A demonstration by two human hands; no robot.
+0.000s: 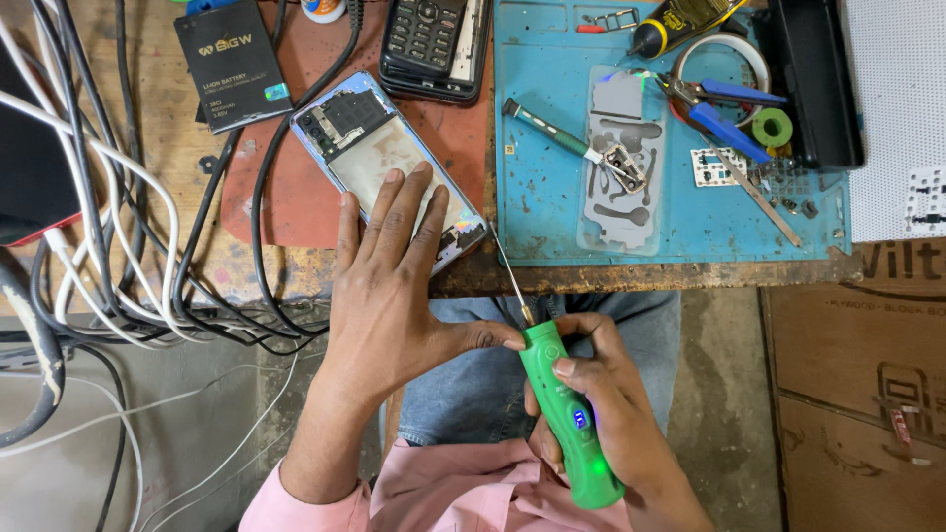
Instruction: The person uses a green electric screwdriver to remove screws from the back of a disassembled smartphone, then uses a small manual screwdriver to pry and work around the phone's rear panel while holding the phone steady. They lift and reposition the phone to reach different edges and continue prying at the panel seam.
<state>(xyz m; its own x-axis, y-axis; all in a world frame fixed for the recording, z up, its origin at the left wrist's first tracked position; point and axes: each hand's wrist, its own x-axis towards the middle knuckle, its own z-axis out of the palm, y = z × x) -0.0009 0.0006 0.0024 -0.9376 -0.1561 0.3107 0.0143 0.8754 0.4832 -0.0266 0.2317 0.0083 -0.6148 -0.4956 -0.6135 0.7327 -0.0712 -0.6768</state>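
Note:
An opened smartphone (pixel 370 138) with its back cover off lies tilted on a reddish mat (pixel 286 187). My left hand (pixel 389 286) rests flat on the phone's lower half, fingers spread, thumb touching the tip of a green electric screwdriver (pixel 567 414). My right hand (pixel 601 404) grips that screwdriver by its body. Its thin bit (pixel 507 271) points up toward the phone's lower right corner. A small blue display glows on the screwdriver's handle.
A black phone battery (pixel 232 64) and a keypad phone (pixel 434 39) lie at the back. A blue work mat (pixel 552 187) holds a hand screwdriver (pixel 552 133), blue-handled pliers (pixel 724 108), tweezers and small parts. Tangled cables (pixel 108 227) crowd the left. Cardboard (pixel 857 394) sits at right.

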